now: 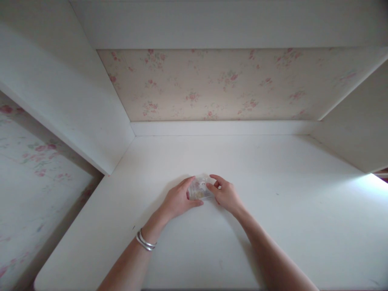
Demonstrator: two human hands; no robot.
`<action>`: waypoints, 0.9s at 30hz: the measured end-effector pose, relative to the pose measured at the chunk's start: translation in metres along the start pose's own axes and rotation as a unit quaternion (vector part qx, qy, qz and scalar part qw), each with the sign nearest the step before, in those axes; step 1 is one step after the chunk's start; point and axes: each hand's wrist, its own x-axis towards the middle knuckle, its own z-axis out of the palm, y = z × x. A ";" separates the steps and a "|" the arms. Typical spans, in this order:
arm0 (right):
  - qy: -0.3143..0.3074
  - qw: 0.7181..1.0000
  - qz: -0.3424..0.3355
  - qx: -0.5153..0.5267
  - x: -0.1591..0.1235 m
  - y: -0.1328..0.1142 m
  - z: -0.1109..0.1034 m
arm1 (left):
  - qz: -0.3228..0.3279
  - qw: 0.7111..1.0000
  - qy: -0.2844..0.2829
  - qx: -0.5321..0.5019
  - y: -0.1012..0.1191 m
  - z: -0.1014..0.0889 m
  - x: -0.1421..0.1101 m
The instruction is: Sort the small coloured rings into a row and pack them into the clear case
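A small clear plastic container [199, 190] rests on the white desk in the middle of the view. Its contents are too small and blurred to name, though a yellowish patch and a whitish bit show through. My left hand [178, 199] is wrapped around the container's left side, thumb along the near edge and fingers at the far edge. At the container's right side is my right hand [226, 196], its fingers curled and the thumb reaching over the top. Whether a small item lies between those fingertips is hidden.
The white desk [297, 226] spreads around both hands, with a low ledge [224, 128] at its back. Upright panels stand left [100, 133] and right [357, 109]. Floral wallpaper [194, 89] covers the wall behind. A silver bracelet [146, 241] circles the left wrist.
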 end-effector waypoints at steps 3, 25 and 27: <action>0.003 1.000 -0.010 -0.024 0.001 0.001 0.000 | 0.001 1.000 0.002 0.003 0.001 0.000 0.000; -0.002 0.999 -0.025 -0.047 0.003 0.005 0.002 | 0.018 0.999 -0.035 -0.018 -0.006 -0.001 0.001; -0.001 0.998 -0.024 -0.050 0.003 0.005 0.002 | 0.018 0.999 -0.035 -0.024 -0.006 -0.001 0.002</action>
